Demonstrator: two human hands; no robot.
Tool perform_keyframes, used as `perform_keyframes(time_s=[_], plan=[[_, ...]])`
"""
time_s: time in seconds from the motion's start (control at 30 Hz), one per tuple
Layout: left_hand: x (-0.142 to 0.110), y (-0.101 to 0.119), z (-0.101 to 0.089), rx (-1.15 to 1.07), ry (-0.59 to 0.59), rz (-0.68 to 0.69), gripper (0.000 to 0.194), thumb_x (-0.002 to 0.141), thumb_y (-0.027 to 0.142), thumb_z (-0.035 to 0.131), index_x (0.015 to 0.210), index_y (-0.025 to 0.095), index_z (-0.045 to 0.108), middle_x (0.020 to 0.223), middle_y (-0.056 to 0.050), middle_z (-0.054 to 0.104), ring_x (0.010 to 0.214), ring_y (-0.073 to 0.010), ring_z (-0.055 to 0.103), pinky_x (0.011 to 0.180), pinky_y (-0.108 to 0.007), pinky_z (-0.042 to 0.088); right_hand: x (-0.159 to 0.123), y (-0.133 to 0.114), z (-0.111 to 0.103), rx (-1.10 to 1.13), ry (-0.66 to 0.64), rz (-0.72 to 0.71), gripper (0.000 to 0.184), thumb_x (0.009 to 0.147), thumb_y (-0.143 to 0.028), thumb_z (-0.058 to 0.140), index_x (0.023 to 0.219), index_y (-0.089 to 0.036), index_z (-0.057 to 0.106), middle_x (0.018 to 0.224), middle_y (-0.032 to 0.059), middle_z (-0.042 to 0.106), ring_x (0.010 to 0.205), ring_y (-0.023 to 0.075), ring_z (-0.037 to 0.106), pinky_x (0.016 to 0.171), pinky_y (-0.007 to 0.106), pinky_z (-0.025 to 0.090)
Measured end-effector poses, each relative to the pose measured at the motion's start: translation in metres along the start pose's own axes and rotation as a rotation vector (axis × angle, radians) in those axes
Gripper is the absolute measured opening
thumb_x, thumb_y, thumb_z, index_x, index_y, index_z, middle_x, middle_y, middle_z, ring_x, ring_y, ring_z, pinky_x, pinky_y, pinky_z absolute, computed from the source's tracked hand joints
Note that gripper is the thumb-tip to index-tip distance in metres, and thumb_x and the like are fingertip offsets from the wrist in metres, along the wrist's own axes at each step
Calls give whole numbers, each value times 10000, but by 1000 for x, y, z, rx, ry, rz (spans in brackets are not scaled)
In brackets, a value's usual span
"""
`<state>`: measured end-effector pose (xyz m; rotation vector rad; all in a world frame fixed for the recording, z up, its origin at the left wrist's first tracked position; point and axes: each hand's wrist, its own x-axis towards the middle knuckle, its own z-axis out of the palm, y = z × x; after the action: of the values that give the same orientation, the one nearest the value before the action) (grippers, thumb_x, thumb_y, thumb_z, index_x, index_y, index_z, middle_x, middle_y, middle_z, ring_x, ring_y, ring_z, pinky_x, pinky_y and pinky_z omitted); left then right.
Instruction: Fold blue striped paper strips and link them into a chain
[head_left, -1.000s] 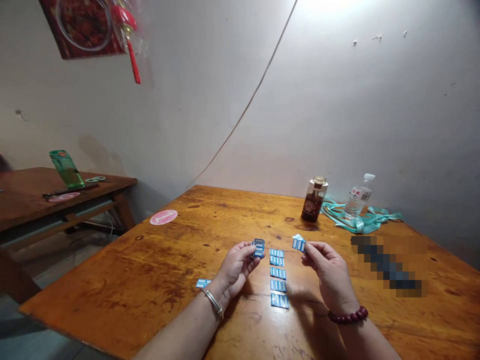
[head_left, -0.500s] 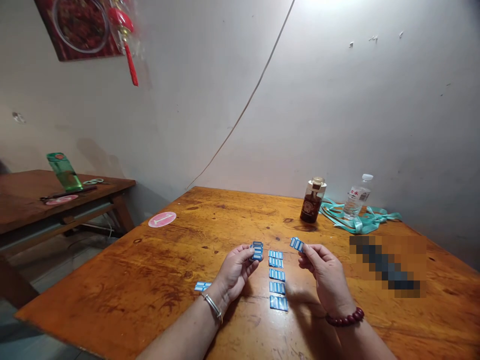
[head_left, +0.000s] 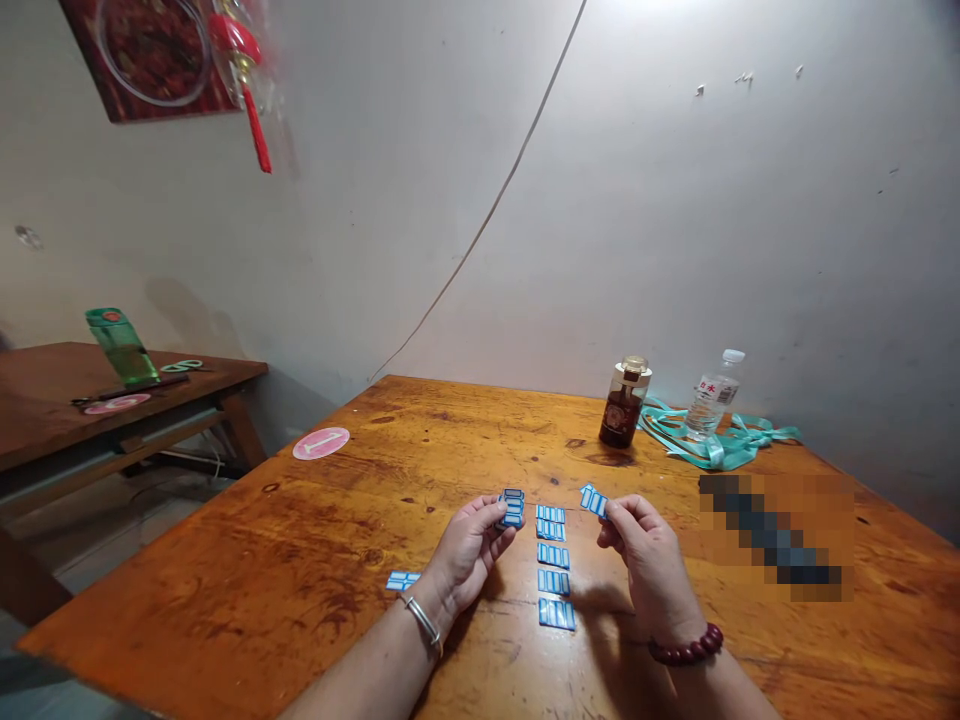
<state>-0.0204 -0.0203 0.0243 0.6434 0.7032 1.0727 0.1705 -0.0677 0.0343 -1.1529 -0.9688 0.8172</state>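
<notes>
Left hand (head_left: pixel 469 552): grip closed, thumb and fingers holding a small stack of blue-and-white tabs (head_left: pixel 512 508); silver bangle (head_left: pixel 424 622) on wrist. Right hand (head_left: pixel 652 565): grip pinched on a blue-and-white strip (head_left: pixel 593 501), held off the surface; red bead bracelet (head_left: pixel 686 647) on wrist.

Wooden desk (head_left: pixel 225 560): a column of five tab groups (head_left: pixel 553 565) between the hands; one loose tab (head_left: pixel 403 581) beside the left hand. Farther back: a pink round sticker (head_left: pixel 321 443), a brown-filled bottle (head_left: pixel 625 415), a water bottle (head_left: pixel 712 405), and teal ribbon (head_left: pixel 712 450).
</notes>
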Motion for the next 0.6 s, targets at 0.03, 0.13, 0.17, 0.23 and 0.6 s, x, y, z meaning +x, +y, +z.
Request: perform_keyframes(time_s=[0.03, 0.13, 0.17, 0.23, 0.6], plan=[[0, 0, 0, 0, 1, -1, 199, 652, 172, 622, 802, 136, 497, 753, -26, 571, 652, -71, 561, 570, -149, 471, 0, 0, 0, -3, 12, -2, 207, 726, -338, 526, 605, -174, 486, 530, -32, 471, 528, 94, 439, 538, 212, 374], [0, 1, 1, 6, -6, -3, 202, 648, 171, 625, 803, 134, 500, 757, -29, 573, 652, -72, 562, 565, -146, 469, 0, 0, 1, 0, 34, 6, 201, 706, -342, 543, 615, -173, 484, 521, -33, 462, 508, 95, 438, 514, 213, 369], [-1, 2, 2, 8, -9, -3, 205, 647, 172, 626, 805, 134, 501, 757, -29, 574, 653, -73, 562, 567, -147, 470, 0, 0, 2, 2, 35, 11, 197, 704, -341, 544, 622, -173, 481, 518, -35, 458, 501, 95, 439, 510, 214, 369], [-2, 2, 3, 13, -12, -3, 209, 646, 173, 628, 808, 135, 501, 751, -25, 573, 649, -73, 562, 569, -150, 470, 0, -1, 2, 5, 19, 16, 186, 709, -334, 540, 638, -175, 472, 517, -40, 450, 494, 92, 439, 508, 216, 373], [1, 1, 1, 25, -59, -27, 171, 663, 178, 616, 794, 131, 516, 759, -30, 574, 635, -66, 557, 555, -144, 474, 1, -1, 3, 46, -44, 83, 166, 726, -341, 527, 769, -184, 494, 618, -33, 483, 523, 82, 452, 527, 221, 396]])
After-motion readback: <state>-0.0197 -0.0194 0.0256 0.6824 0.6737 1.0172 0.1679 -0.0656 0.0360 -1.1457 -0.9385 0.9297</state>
